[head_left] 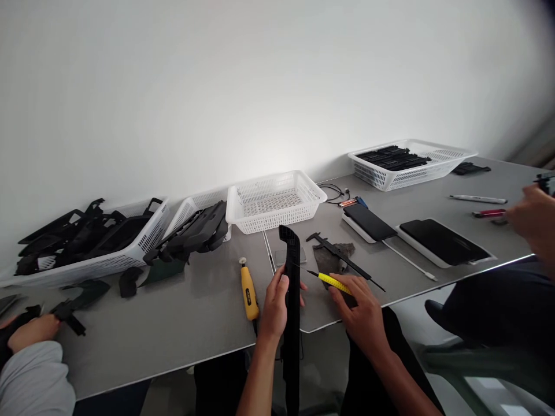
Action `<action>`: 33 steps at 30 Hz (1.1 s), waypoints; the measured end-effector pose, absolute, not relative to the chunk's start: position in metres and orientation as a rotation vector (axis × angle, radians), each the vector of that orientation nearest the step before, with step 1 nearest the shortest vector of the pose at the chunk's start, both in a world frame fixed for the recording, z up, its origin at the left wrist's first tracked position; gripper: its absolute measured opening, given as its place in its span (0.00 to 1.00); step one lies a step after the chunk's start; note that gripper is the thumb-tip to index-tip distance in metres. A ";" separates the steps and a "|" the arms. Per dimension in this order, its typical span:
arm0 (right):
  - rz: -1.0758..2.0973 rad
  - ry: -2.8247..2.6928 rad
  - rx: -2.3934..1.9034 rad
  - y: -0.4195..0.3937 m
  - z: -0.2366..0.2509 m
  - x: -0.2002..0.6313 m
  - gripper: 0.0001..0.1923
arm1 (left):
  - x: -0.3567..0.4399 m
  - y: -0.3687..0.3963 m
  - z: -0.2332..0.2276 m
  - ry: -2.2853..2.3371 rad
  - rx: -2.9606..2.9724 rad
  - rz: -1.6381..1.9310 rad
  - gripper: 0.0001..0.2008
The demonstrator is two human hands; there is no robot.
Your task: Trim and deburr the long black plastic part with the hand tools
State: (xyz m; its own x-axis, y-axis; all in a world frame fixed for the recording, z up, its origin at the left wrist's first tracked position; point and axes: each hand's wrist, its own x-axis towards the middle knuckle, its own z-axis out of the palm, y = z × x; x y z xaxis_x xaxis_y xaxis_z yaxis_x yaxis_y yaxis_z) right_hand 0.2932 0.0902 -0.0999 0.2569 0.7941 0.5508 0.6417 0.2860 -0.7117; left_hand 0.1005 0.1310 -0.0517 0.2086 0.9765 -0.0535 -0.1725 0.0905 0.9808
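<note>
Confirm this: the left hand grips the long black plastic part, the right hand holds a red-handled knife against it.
Not quite. In the head view the left hand does grip the long black plastic part, but the knife in the right hand has a yellow handle, not red.

I hold a long black plastic part point(291, 300) upright before me, its lower length running down past the table edge and out of view, its angled upper end tipped toward the wall. A yellow-handled knife point(332, 281) with a short dark blade lies nearly level just to its right, the blade tip pointing left at the part's edge.
</note>
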 end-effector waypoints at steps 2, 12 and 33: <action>0.175 -1.435 -1.429 0.090 -0.100 0.293 0.13 | 0.100 0.131 -0.052 0.952 1.107 1.088 0.29; 0.197 -1.550 -1.391 0.088 -0.095 0.296 0.12 | 0.099 0.132 -0.056 0.914 1.033 1.137 0.26; 0.296 -1.511 -1.421 0.085 -0.095 0.296 0.17 | 0.101 0.130 -0.056 0.963 1.141 1.080 0.33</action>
